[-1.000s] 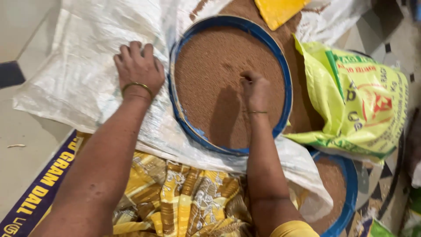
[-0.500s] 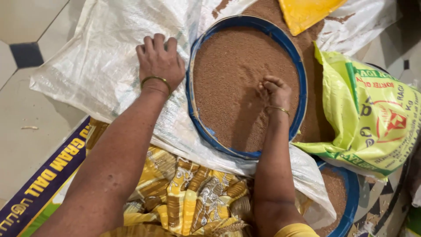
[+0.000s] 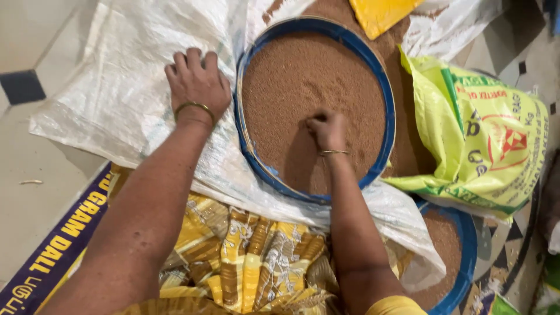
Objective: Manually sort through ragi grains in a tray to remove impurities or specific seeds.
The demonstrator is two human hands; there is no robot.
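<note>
A round blue-rimmed sieve (image 3: 385,122) full of fine brown grain (image 3: 303,81) lies on a white woven sack (image 3: 116,93) spread on the floor. My right hand (image 3: 328,131) rests in the grain near the sieve's middle, fingers curled into it, a thin bangle at the wrist. My left hand (image 3: 197,81) lies flat, fingers spread, on the white sack just left of the sieve's rim, also with a bangle. It holds nothing.
A yellow-green printed bag (image 3: 484,134) lies at the right, over loose grain. A second blue-rimmed sieve (image 3: 464,256) with grain sits at lower right. A yellow flat piece (image 3: 382,14) lies at the top. Yellow patterned cloth (image 3: 245,262) covers my lap. Tiled floor (image 3: 29,146) is at the left.
My right hand has drawn back through the grain toward the sieve's middle and curled tighter. The view has shifted slightly. My left hand stays pressed on the sack.
</note>
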